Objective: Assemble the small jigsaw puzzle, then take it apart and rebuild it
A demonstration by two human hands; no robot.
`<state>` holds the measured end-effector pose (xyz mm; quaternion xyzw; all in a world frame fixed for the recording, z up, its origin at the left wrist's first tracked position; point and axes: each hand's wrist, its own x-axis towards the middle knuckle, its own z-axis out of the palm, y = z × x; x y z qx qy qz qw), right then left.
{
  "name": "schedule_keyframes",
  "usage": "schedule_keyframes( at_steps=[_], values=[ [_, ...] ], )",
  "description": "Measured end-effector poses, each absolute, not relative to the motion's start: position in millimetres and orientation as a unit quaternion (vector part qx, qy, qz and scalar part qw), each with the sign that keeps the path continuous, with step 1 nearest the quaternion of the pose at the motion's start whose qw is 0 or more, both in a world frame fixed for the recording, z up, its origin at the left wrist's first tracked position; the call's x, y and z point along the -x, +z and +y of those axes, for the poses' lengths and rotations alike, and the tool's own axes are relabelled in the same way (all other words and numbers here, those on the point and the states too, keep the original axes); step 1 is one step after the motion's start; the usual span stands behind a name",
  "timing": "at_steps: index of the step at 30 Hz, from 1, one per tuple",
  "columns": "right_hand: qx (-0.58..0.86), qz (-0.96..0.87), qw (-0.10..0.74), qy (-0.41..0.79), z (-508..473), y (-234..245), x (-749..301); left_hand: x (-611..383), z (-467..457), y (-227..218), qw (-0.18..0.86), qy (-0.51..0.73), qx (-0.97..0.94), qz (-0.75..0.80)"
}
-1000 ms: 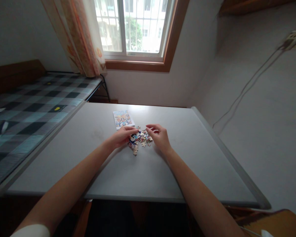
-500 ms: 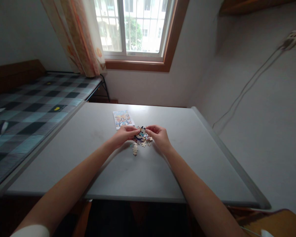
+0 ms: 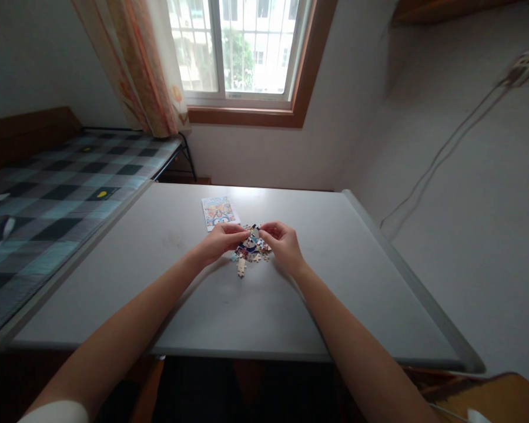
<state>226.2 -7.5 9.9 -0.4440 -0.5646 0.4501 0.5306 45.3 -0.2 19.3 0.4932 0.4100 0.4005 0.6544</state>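
Over a small heap of jigsaw pieces point(image 3: 248, 254), both of my hands are pinched close together. My left hand point(image 3: 224, 239) is closed on the left side of a few joined jigsaw pieces point(image 3: 254, 234), printed in white, black and blue. From the other side, my right hand point(image 3: 282, 239) pinches at the same pieces, its fingertips closed. A pale strip of joined pieces point(image 3: 241, 268) lies on the near side of the heap. Behind my left hand rests a colourful picture sheet point(image 3: 219, 211) with a cartoon print. My fingers partly hide the heap.
All this lies on a grey-white table point(image 3: 264, 311) with raised side edges. A bed with a checked sheet point(image 3: 114, 170) stands to the left, below a curtain point(image 3: 145, 70). A power cord point(image 3: 441, 155) runs down the right wall.
The joined pieces between my hands have tilted a little, uncovering more of the heap beneath. Both hands stay almost where they were.
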Motion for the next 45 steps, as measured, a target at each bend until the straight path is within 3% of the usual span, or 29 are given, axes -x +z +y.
schedule_keyframes(
  at_steps=[4, 18, 23, 31, 34, 41, 45],
  values=[
    [0.452, -0.485, 0.531, 0.528, -3.1, 6.8, -228.6, -46.0, 0.3, 19.3, 0.651, 0.417, -0.492, 0.400],
    [0.406, -0.554, 0.521, 0.508, -5.6, 9.1, -228.8, -47.8, 3.2, 13.9, 0.630, 0.405, -0.498, 0.438],
    [0.410, -0.626, 0.497, 0.439, -6.2, 4.8, -227.2, -47.7, 1.4, 13.7, 0.619, 0.387, -0.529, 0.432],
    [0.430, -0.743, 0.476, 0.193, -11.3, 13.4, -231.7, -49.1, 1.7, 17.0, 0.632, 0.411, -0.479, 0.450],
    [0.445, -0.742, 0.477, 0.155, -11.1, 14.3, -233.3, -48.3, 2.9, 14.5, 0.619, 0.424, -0.488, 0.446],
    [0.401, -0.637, 0.501, 0.426, -9.4, 10.2, -226.8, -45.9, 2.6, 11.0, 0.532, 0.398, -0.613, 0.427],
    [0.417, -0.585, 0.523, 0.459, -5.7, 8.9, -228.9, -45.5, 3.6, 12.0, 0.532, 0.418, -0.591, 0.439]
  ],
)
